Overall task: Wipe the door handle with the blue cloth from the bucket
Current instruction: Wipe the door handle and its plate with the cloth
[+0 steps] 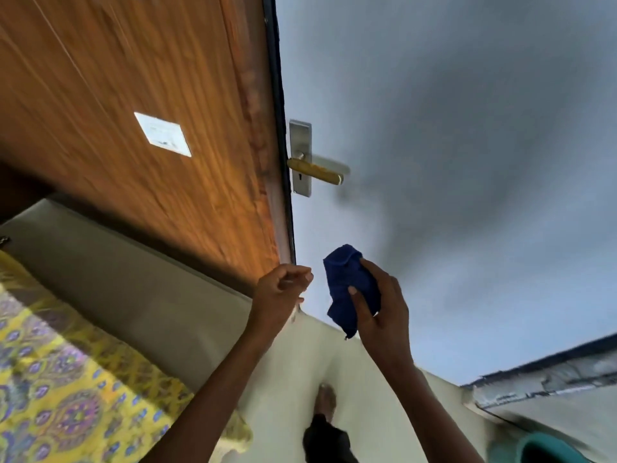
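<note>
A gold lever door handle [315, 171] on a silver backplate [300, 142] sticks out from the grey door [450, 128], well above both hands. My right hand [380, 309] grips a bunched dark blue cloth [347, 282] in front of the door, below the handle and apart from it. My left hand [280, 289] is curled shut just left of the cloth, near the door's edge, with nothing seen in it. A teal bucket rim [547, 449] shows at the bottom right corner.
A wooden panel [133, 128] with a white label stands left of the door. A yellow patterned fabric [56, 379] covers the lower left. My foot [325, 402] is on the pale floor below. The frame is motion-blurred.
</note>
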